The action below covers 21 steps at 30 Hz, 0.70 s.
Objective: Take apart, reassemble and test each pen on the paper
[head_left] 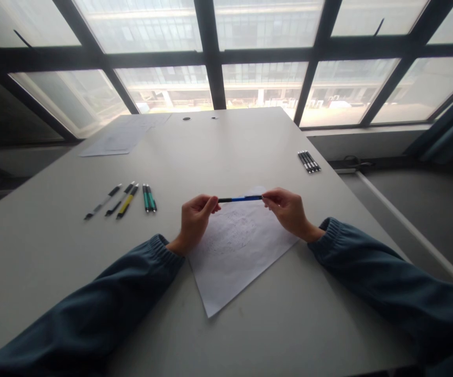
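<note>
Closest in, two blue sleeves [92, 309] stretch over a white table [41, 251], with a marked sheet of paper [226, 272] lying askew between them. Over its far part, a blue-and-black pen [245, 198] is held roughly level: the left hand [195, 217] pinches its black end between thumb and fingers, the right hand [289, 212] the opposite end likewise. Leftward lie two white-and-black pens [104, 201], a yellow pen [128, 202] and two green pens [146, 199]. Farther off, black pens [308, 162] sit side by side near the right edge; beyond, loose papers [112, 140], then windows [265, 86].
</note>
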Motion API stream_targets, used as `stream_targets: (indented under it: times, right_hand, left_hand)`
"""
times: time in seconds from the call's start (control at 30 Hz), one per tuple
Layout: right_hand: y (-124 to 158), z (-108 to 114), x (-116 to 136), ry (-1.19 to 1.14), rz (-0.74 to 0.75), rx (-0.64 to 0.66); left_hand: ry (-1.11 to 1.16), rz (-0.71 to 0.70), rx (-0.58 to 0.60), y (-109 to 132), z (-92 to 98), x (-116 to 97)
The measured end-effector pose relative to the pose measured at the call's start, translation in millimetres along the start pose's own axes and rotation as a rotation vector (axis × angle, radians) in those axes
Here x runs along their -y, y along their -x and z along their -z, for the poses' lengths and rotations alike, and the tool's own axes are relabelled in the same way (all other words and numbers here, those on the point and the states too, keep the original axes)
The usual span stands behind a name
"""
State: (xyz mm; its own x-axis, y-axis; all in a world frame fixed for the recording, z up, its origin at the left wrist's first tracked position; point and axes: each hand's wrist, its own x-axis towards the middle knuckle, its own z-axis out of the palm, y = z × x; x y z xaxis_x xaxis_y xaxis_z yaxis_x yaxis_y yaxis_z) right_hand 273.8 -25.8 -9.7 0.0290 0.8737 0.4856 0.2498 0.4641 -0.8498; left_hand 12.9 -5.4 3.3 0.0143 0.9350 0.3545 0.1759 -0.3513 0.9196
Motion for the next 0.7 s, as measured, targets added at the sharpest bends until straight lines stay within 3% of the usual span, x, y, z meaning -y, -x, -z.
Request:
stream_targets:
  times: [0.23, 0.47, 0.6, 0.7]
  right_hand:
    - [-2, 8, 2, 0.276, 0.239, 0.149]
    - [-6, 20, 0, 0.475, 0.313, 0.235]
    - [-17, 43, -12, 0.573, 0.268, 0.107]
    - [-31, 69, -30, 0.717, 0.126, -0.043]
  left_hand:
    - [-0.007, -0.023, -0.004, -1, 1.4, 1]
    - [-0.056, -0.018, 0.031, -3, 1.4, 1]
    - [-0.129, -0.139, -0.082, -3, 2.2, 3]
    - [-0.25, -0.249, -0.063, -3, 4.0, 3]
